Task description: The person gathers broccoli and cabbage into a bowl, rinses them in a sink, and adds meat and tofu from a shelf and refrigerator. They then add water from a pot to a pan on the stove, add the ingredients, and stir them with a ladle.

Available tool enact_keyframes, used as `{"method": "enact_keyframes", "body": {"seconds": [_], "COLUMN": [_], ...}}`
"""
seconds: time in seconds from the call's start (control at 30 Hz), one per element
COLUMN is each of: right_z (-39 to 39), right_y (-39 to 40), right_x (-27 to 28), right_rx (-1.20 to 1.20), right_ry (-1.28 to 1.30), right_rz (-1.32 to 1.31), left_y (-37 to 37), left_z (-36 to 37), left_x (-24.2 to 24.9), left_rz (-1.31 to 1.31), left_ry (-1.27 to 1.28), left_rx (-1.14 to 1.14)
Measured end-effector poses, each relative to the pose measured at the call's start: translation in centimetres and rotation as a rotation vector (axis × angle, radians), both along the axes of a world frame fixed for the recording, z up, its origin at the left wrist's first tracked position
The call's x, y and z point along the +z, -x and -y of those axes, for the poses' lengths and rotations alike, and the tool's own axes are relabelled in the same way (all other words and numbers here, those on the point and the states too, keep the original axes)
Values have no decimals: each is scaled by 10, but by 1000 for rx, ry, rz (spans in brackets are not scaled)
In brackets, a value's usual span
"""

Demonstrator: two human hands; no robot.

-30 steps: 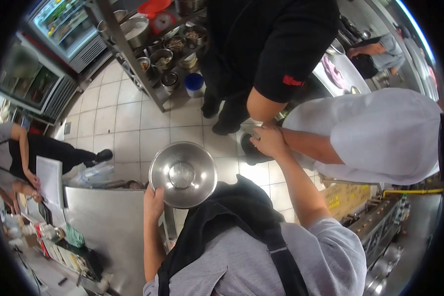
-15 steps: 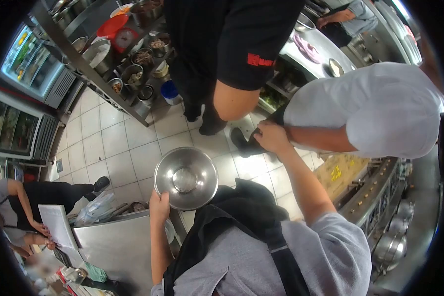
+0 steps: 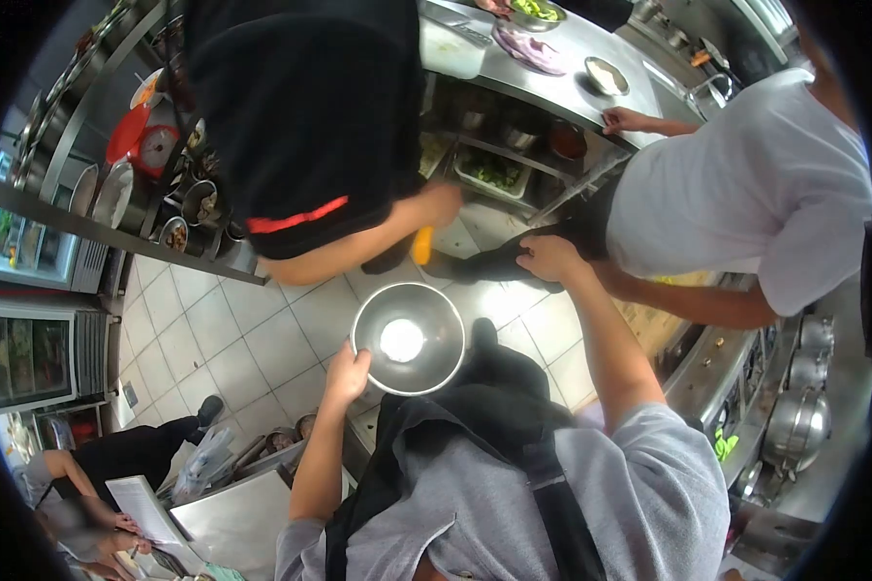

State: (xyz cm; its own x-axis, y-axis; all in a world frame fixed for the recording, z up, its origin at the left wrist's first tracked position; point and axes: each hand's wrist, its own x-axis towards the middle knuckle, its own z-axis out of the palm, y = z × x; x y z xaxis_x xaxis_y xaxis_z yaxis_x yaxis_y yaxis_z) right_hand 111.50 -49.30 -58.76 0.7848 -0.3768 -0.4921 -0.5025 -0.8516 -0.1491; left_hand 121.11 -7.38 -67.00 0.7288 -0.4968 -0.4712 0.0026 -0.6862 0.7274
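Observation:
My left hand (image 3: 347,373) grips a round stainless steel mixing bowl (image 3: 436,363) by its left rim, thumb over the edge. The bowl hangs in front of my black apron (image 3: 475,392), its shiny inside facing up and a bright reflection at the bottom. Reaching forward, my right hand (image 3: 550,259) has its fingers loosely apart with nothing in them. It overlaps the dark trousers of a person in a white shirt (image 3: 736,184) in this view. Ahead, a person in black (image 3: 310,126) has a hand by a yellow-handled tool (image 3: 422,245).
A steel counter (image 3: 576,92) at the back holds a purple cloth-like item (image 3: 528,50) and a small bowl (image 3: 607,76). Below it sits a tray of greens (image 3: 492,172). Shelves with a red scale (image 3: 155,150) stand left. Stoves (image 3: 693,373) line the right. Tiled floor (image 3: 262,339) lies between.
My view has turned toward the back counter. The bowl has shifted right and up in view, still in my left hand. My right hand has moved off the white-shirted person's forearm and its fingers have loosened.

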Motion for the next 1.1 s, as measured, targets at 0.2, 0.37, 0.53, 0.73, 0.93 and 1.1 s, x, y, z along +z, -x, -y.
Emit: {"method": "enact_keyframes", "body": {"seconds": [0.2,0.37,0.53,0.73,0.93,1.1], "right_z": [72,108,125,132,129,137], "right_y": [34,65,98,142,152,145], "right_x": [-41,-58,-70,-123,-122,-159], "right_rx": [43,5,-462,-824,-1239,-1550], "right_ry": [-94,-282,-916,-1178,-1024,-1196], "right_rz": [34,6,-84,34,332,497], "left_y": [23,55,61,46,10,-17], "left_z": [106,176,244,316,361,376], "left_x": [-10,-29,-41,-31,-82,-125], "left_rz": [10,3,-55,-102,-486,-446], "left_ry": [-63,42,72,66,126,44], "left_rx": [-31,-7,-70,-232,-68,-116]}}
